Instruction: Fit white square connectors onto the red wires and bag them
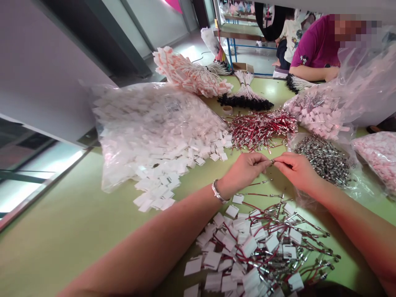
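Note:
My left hand [244, 169] and my right hand [295, 168] meet fingertip to fingertip above the green table [77, 222], pinching one small metal-ended part [272, 161] between them. A bracelet sits on my left wrist. Below my hands lies a pile of red wires with white square tags [256, 247]. Beyond my hands is a heap of loose red wires [262, 128]. To the right of my right hand, small metal tube parts [324, 159] fill an open plastic bag.
A big clear bag of white square tags [154, 128] spills out on the left. Bundles of white and black wires [244, 97] and pink-white bundles [188, 74] lie further back. More bags [321, 113] stand right. A person in a purple shirt [315, 47] sits across.

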Tool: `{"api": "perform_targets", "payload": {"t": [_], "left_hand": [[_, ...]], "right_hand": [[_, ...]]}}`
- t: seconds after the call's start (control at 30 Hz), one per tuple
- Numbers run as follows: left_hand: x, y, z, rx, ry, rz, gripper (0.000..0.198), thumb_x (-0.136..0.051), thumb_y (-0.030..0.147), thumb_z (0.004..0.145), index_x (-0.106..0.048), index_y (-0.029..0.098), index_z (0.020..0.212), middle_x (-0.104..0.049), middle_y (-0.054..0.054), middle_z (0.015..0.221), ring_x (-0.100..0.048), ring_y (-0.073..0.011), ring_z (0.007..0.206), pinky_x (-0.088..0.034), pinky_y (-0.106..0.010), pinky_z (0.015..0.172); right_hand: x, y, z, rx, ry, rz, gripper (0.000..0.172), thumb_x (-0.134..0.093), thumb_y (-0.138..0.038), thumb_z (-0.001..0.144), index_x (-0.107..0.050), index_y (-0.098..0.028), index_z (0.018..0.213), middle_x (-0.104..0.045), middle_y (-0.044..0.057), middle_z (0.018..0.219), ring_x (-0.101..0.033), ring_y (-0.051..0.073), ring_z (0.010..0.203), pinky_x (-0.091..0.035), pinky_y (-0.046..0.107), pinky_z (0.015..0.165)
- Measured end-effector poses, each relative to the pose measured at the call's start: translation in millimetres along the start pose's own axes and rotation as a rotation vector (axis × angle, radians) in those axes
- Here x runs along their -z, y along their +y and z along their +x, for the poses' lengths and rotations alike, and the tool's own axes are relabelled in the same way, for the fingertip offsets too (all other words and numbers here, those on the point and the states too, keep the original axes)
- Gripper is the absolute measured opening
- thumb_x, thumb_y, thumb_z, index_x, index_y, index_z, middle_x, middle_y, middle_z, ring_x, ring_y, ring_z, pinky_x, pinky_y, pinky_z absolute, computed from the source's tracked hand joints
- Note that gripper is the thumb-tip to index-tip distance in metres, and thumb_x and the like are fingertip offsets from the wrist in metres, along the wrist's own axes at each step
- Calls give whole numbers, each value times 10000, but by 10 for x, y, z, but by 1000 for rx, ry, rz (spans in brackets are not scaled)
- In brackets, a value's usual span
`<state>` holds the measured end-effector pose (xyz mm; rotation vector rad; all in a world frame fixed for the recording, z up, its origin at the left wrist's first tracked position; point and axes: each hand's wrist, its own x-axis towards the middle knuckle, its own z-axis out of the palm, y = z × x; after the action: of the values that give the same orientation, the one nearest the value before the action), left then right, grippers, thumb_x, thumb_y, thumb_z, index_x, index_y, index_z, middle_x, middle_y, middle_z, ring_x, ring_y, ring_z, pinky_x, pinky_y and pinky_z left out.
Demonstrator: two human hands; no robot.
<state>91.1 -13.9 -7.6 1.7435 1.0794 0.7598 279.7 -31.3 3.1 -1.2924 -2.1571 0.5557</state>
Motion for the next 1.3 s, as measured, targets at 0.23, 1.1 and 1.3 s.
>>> {"api": "perform_targets", "payload": {"t": [0.23,1.1,1.3], "left_hand": [[24,22,-16,3,-2,46,234,-535,319,868,-649,165,733,-609,6,620,-467,-82,530,-379,-217,516],[367,102,60,-21,-12,572,335,-500,278,862,-567,176,550,-555,-2,536,-450,-119,509,-355,-260,533],[430,-67,184,-200,91,756,206,-506,199,876,-704,184,928,-656,-58,907,-573,-197,884,-448,-311,796]], "right_hand": [[24,17,-1,36,-28,6,225,-509,-199,898,-730,-221,867,-623,9,702,-544,131,656,-419,265,628],[438,505,158,-126,-171,-887,302,-432,-270,927,-718,-172,935,-649,113,954,-586,251,936,-403,313,670],[667,474,143,-66,-419,-841,194,-496,-244,875,-682,-195,848,-649,67,937,-596,202,788,-396,302,642]]}}
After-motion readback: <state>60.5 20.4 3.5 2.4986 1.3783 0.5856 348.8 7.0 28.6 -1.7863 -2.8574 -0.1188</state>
